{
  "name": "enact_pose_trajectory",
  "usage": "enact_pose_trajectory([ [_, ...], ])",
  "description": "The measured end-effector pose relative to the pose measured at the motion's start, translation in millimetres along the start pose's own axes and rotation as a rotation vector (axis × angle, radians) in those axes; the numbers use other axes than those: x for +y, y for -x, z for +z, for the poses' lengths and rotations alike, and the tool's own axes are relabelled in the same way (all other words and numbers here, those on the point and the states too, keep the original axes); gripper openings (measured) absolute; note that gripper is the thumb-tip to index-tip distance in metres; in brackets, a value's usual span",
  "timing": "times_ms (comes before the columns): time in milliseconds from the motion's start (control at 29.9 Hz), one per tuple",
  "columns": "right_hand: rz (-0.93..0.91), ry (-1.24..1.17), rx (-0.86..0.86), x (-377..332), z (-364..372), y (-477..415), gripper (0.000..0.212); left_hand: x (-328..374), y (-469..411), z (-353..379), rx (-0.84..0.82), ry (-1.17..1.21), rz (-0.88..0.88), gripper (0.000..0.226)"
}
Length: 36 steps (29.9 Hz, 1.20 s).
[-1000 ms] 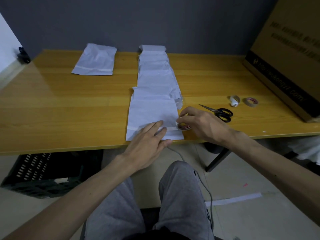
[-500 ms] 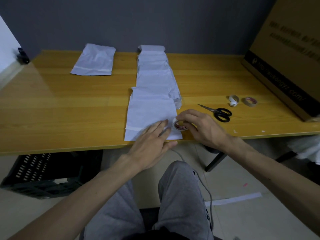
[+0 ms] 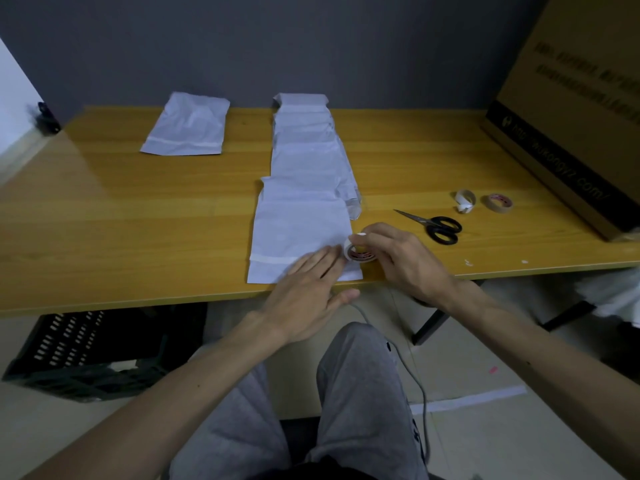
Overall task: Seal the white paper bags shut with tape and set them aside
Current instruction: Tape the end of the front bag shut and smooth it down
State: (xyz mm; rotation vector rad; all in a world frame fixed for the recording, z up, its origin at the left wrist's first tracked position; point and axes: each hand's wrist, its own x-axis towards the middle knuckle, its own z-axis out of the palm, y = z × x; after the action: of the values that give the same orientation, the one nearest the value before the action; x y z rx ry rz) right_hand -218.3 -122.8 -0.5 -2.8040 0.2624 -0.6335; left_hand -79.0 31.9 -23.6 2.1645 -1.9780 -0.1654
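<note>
Head view: flat white paper bag (image 3: 298,226).
Left hand (image 3: 304,292): flat, pinning bag steady beside roll.
Right hand (image 3: 401,261): pinching small white tape roll (image 3: 360,253).

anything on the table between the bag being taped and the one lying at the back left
Nothing visible: only bare table lies between the front bag and the back-left bag. The row of other bags runs behind it, off that path. The left hand presses the front bag; the right hand holds the tape roll.

wall (image 3: 277,39): grey | table (image 3: 121,209): wood | floor (image 3: 502,445): pale | light: dim
</note>
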Motion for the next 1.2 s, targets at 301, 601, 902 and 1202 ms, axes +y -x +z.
enact_pose_trajectory([
  [301,0.004,0.215,-0.168,6.0,-18.1,1.4,0.06,1.6,0.9,1.6,0.012,-0.026,-0.016,0.073],
  [601,-0.064,0.195,-0.202,-1.5,-13.6,-4.8,0.058,10.3,-10.0,-3.9,0.047,0.064,0.021,0.071],
  [902,0.052,-0.022,0.035,6.0,-6.1,3.4,0.019,6.4,-8.0,3.1,0.005,-0.01,0.059,0.077],
  [1202,-0.066,0.119,-0.066,11.2,-16.7,2.0,0.045,9.5,-7.4,-0.6,-0.015,-0.037,0.047,0.079],
])
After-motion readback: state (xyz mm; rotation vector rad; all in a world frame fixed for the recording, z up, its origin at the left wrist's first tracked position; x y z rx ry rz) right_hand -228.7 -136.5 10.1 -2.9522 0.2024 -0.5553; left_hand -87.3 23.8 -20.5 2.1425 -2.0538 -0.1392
